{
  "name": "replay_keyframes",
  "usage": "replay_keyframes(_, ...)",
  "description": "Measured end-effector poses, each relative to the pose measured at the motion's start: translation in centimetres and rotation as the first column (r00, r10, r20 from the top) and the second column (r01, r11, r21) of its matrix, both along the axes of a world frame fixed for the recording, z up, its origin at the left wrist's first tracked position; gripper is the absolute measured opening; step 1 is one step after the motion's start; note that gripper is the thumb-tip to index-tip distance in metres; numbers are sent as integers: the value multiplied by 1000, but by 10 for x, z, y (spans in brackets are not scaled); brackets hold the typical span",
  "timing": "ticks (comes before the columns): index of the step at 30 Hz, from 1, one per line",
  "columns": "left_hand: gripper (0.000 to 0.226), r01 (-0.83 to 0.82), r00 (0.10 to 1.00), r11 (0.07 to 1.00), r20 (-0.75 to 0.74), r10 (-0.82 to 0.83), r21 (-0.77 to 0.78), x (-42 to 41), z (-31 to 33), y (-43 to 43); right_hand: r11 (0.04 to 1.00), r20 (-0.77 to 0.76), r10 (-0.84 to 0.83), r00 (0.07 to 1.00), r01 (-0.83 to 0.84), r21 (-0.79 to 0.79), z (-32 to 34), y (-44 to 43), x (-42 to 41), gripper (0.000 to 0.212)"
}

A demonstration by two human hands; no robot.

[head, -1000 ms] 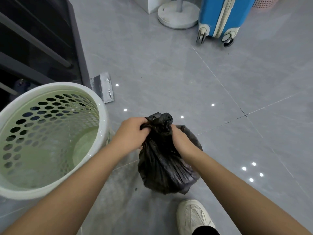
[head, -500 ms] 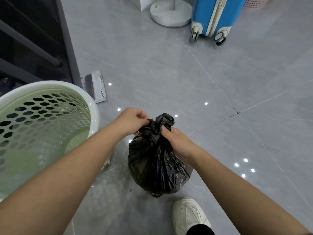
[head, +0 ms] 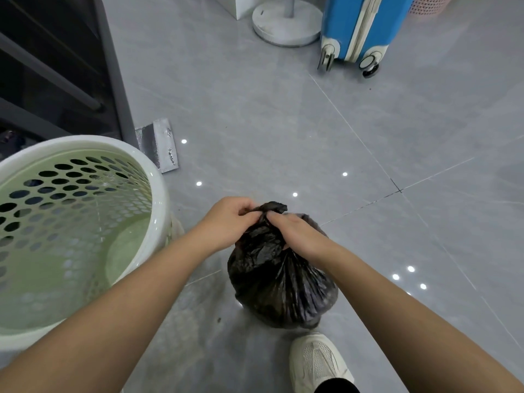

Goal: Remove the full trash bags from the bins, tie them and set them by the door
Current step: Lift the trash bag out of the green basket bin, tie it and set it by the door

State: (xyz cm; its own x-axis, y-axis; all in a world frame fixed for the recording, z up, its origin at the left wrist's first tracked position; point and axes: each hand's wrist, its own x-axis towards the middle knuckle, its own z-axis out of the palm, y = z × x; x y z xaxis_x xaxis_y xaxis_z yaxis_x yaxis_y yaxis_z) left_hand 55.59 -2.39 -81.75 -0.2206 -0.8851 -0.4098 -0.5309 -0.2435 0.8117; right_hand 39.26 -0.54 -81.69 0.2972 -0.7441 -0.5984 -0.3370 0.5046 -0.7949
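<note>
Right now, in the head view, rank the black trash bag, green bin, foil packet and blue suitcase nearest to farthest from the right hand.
1. black trash bag: in the right hand grip, at its neck.
2. green bin: on the left.
3. foil packet: beyond the bin, left.
4. blue suitcase: far ahead, right.

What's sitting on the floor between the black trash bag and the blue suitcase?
Nothing: the head view shows only bare grey floor, crossed by a tile seam, between the black trash bag and the blue suitcase.
</note>
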Motion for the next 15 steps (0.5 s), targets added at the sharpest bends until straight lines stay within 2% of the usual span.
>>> replay_keyframes(2,16,-58,995,996,84,53,63,1,-8,0,998,13,-51,999,50,42,-3,3,-7,36)
replay_keyframes(4,21,-95,990,987,120,79,132,2,-10,3,998,37,-25,999,23,65,-4,3,-9,36)
replay_keyframes(6,29,-59,984,996,170,47,62,1,-4,9,999,2,40,999,-40,34,-5,2,-8,36)
replay_keyframes(8,47,66,985,992,168,-47,-111,3,4,18,997,-23,77,997,-77,12,-6,0,-7,34)
replay_keyframes(10,58,231,970,939,142,-199,-256,3,17,29,994,-9,113,994,-113,-2,-6,-1,-6,31)
replay_keyframes(11,65,341,934,894,211,-287,-292,4,19,32,992,-13,129,992,-129,-12,-5,-2,-5,31)
replay_keyframes(13,72,511,834,823,374,-405,-247,3,12,36,987,-33,158,987,-159,-26,-9,-4,-5,34)
replay_keyframes(15,60,483,829,862,396,-395,-150,1,-2,36,984,-27,178,984,-178,-18,-11,-4,-4,33)
